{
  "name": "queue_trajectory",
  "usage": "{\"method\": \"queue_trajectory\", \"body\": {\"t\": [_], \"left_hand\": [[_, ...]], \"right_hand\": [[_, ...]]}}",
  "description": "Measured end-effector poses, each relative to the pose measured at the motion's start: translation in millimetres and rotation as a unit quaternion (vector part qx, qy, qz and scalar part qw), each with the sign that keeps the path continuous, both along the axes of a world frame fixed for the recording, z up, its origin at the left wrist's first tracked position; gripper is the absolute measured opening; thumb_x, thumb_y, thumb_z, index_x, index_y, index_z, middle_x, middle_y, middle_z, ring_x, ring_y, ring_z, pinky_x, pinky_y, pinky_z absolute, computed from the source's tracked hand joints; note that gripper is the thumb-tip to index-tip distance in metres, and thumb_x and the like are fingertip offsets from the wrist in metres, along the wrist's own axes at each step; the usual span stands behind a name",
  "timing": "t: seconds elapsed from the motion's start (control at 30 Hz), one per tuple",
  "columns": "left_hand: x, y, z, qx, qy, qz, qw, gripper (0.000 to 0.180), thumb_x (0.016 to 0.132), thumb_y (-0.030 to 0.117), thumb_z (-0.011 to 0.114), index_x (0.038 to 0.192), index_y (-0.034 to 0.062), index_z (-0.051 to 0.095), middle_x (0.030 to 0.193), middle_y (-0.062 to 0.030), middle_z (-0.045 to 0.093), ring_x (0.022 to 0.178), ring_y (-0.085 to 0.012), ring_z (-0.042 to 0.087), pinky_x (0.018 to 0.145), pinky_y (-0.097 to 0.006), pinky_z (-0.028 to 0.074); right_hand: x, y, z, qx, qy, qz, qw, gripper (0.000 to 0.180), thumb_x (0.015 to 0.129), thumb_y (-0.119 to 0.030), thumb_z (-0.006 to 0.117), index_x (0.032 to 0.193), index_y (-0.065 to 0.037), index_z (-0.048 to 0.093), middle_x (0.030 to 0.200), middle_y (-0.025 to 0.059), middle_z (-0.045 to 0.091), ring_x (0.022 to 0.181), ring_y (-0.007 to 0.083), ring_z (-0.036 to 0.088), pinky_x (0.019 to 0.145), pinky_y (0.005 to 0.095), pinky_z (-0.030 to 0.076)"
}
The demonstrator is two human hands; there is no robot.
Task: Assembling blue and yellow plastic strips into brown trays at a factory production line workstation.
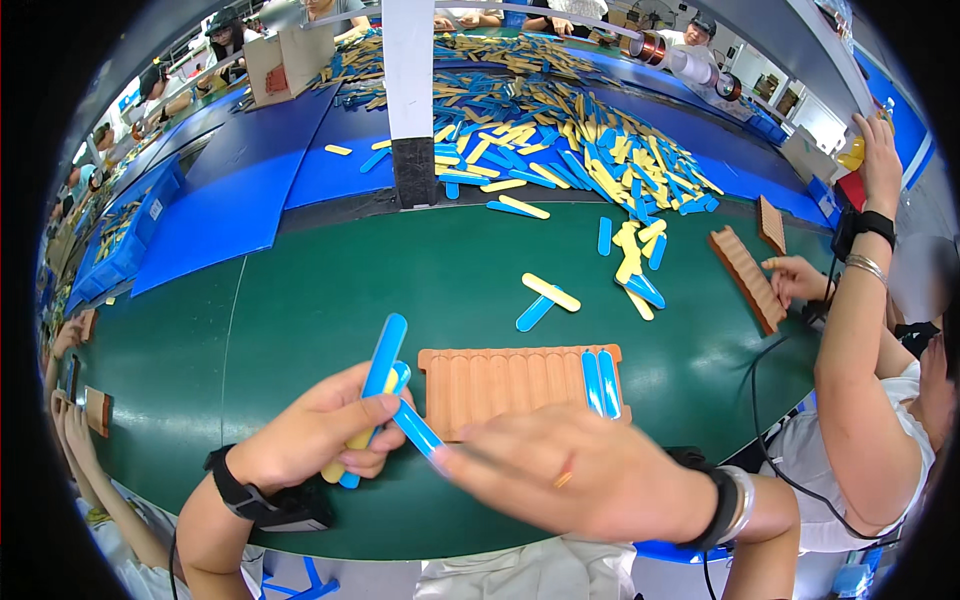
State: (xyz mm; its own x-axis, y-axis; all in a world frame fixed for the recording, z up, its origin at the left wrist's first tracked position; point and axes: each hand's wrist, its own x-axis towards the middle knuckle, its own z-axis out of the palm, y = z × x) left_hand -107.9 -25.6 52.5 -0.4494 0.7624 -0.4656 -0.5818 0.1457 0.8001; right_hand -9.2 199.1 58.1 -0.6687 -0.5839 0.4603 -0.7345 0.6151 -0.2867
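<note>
My left hand (345,415) is closed around a small bunch of flat, round-ended strips, blue and yellow. One blue strip (385,355) sticks up past the thumb. Another blue strip (418,428) slants from that bunch to the fingertips of my right hand (580,475), which pinch its lower end; this hand is partly blurred. Just beyond my right hand lies a grooved wooden tray (500,385). Two blue strips (601,382) lie side by side in its right-hand grooves. My right hand covers part of the tray's near edge.
Beyond the tray, a yellow strip (551,292) crosses a blue one. A large heap of strips (600,140) spreads past a white post (410,90). At right, a co-worker's hand (795,280) is by another grooved tray (748,278). A blue crate (125,235) stands at left.
</note>
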Motion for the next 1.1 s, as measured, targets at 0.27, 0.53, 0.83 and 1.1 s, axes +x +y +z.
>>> {"method": "queue_trajectory", "body": {"t": [0.27, 0.53, 0.83, 1.1], "left_hand": [[18.4, -1.8, -0.7, 0.025, 0.0, 0.007, 1.0, 0.01, 0.094, 0.017, 0.046, 0.097, 0.007, 0.044, 0.067, -0.0003, 0.039, 0.051, -0.0077, 0.03, 0.047, -0.023, 0.026], [16.4, 0.8, 0.6, 0.021, 0.003, -0.027, 0.999, 0.009, 0.093, 0.013, 0.046, 0.098, 0.0065, 0.043, 0.069, -0.001, 0.039, 0.053, -0.0082, 0.031, 0.049, -0.023, 0.027], [17.3, 2.4, -1.1, 0.013, 0.003, -0.035, 0.999, 0.008, 0.093, 0.01, 0.043, 0.1, 0.0058, 0.044, 0.07, -0.0016, 0.039, 0.056, -0.008, 0.03, 0.05, -0.022, 0.027], [10.1, -0.3, -10.0, 0.02, 0.026, 0.019, 0.999, 0.01, 0.093, 0.01, 0.042, 0.102, 0.0063, 0.043, 0.072, -0.0017, 0.041, 0.055, -0.0079, 0.033, 0.049, -0.021, 0.03]], "right_hand": [[2.2, 17.5, 5.0, -0.017, 0.086, -0.061, 0.994, 0.027, 0.066, -0.005, 0.071, 0.093, 0.0, 0.065, 0.089, 0.0104, 0.065, 0.076, 0.0211, 0.064, 0.068, 0.0282, 0.053], [30.1, 40.1, -16.6, 0.182, -0.022, -0.178, 0.967, 0.037, 0.077, -0.014, 0.062, 0.112, -0.004, 0.057, 0.106, 0.0117, 0.059, 0.103, 0.0239, 0.054, 0.09, 0.0407, 0.042], [24.9, 35.2, -19.3, 0.281, 0.063, -0.236, 0.928, 0.049, 0.074, -0.011, 0.058, 0.122, -0.012, 0.052, 0.102, 0.01, 0.059, 0.104, 0.0208, 0.054, 0.093, 0.0483, 0.037], [-9.8, 17.2, 1.8, 0.059, -0.032, -0.145, 0.987, 0.02, 0.07, -0.007, 0.058, 0.09, -0.006, 0.058, 0.089, 0.0058, 0.058, 0.094, 0.0243, 0.055, 0.083, 0.0369, 0.041]]}}
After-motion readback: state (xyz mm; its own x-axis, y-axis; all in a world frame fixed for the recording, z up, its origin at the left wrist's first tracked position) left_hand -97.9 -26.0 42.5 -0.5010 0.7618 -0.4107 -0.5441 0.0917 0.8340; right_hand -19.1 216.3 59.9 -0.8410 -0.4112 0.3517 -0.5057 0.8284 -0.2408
